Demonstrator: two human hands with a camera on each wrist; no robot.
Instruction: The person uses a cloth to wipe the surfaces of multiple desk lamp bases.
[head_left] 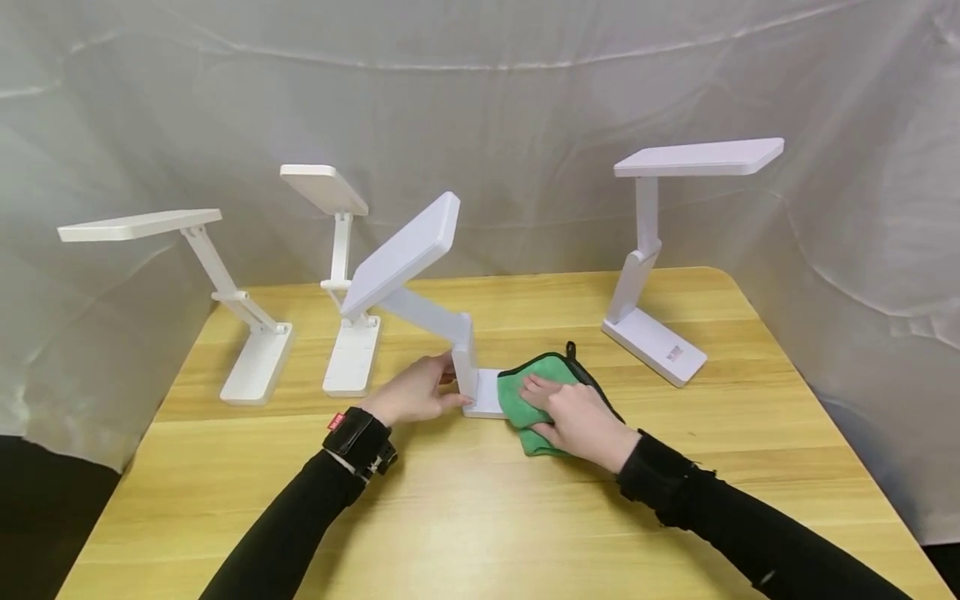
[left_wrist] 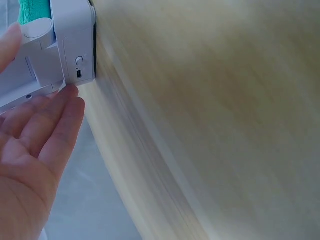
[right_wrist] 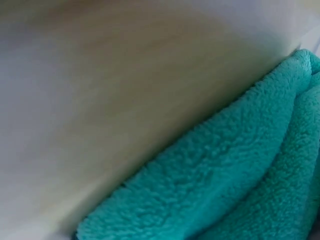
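while the left hand [head_left: 416,390] is bracing a white lamp [head_left: 427,315] around the middle of the wooden table [head_left: 465,508], the right hand [head_left: 581,417] is pressing a green cloth [head_left: 553,368] over the right-hand part of its base [head_left: 489,392].

left fingers: partly curled, thumb and fingertips straddling the foot of the lower arm. left wrist view is showing fingertips touching the corner of the base, below a small port [left_wrist: 79,74]. right fingers: bending over the cloth, thumb lying along the near side; they are gripping cloth and, seemingly, the base through it. right wrist view is giving only folded cloth and blurred table, so the hidden fingertips cannot be told.

lamp is standing on its base, arm bent, lamp head [head_left: 405,250] tilting over the left-hand side. 3 more white lamps are standing farther back: 2 toward the left [head_left: 213,262] [head_left: 341,246], 1 toward the right [head_left: 634,279].

step in hand, by my reading: wiping the base. next move is probably calling for light strokes along the bare strip beside the hinge, left hand steadying the lower arm so nothing is sliding or folding.
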